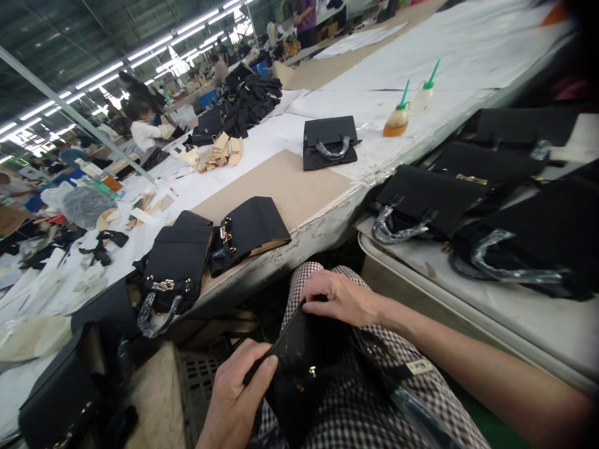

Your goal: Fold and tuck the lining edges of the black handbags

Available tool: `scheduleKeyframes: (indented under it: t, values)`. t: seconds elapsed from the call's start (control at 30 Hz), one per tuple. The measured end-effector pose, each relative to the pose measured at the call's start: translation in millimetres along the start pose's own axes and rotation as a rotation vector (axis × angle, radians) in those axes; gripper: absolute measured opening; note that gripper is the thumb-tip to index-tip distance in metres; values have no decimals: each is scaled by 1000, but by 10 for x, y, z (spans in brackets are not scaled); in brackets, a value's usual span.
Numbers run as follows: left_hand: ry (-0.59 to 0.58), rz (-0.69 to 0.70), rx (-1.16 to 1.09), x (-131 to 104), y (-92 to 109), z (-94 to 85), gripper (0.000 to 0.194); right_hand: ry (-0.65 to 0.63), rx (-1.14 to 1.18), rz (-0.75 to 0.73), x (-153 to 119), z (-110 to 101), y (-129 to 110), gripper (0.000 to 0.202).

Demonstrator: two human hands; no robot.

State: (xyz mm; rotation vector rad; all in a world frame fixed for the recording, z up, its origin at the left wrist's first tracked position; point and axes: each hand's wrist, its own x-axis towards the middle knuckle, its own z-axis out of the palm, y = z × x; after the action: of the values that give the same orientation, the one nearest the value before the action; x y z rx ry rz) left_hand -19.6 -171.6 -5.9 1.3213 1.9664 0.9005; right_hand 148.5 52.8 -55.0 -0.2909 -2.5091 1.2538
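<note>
In the head view, fingers point(253, 352) of the left hand point(229, 394) are pinching one edge of a black bag point(296, 399), while the right hand point(345, 299) is gripping its farther edge. The bag is lying across the checked lap point(344, 408), below the table point(306, 244), where finished-looking bags point(180, 249) are resting.

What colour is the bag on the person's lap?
The bag is black; the head view shows it best.

Matt leather-like bag point(299, 399), shiny metal plate point(420, 366), glossy plastic wrap point(416, 411), matt cloth trousers point(360, 408)
</note>
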Motion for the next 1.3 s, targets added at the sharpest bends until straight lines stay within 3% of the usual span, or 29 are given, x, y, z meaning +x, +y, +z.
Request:
scheduleKeyframes:
  t: [0.13,0.23,0.37,0.5,0.67,0.83,0.9,1.0,1.1,1.2,1.3]
  values:
    - [27,-1,112,89,-118,-31,27,64,-52,102,23,90,-18,18]
    - [-37,-70,172,212,-142,-86,29,123,-118,165,10,170,-50,19]
    - [-192,-114,281,419,-3,-156,25,165,-140,196,-27,208,-58,16]
    - [-317,-11,400,570,165,-134,30,170,-109,197,-75,154,-27,17]
    - [-344,15,210,587,115,-60,41,93,25,169,-125,54,19,18]
    - [-459,-209,-159,562,-69,-25,38,99,76,205,-161,70,13,18]
    - [-493,-247,-187,581,-92,-42,39,132,53,211,-177,92,1,19]
    - [-520,-153,23,645,-55,-104,46,198,63,246,-196,100,-24,16]
    - [-478,29,478,732,33,-119,53,225,128,270,-204,99,-59,23]
    - [-444,197,858,822,146,18,52,234,152,254,-205,124,-92,24]
    - [-471,295,951,893,265,251,39,244,173,263,-210,140,-94,25]
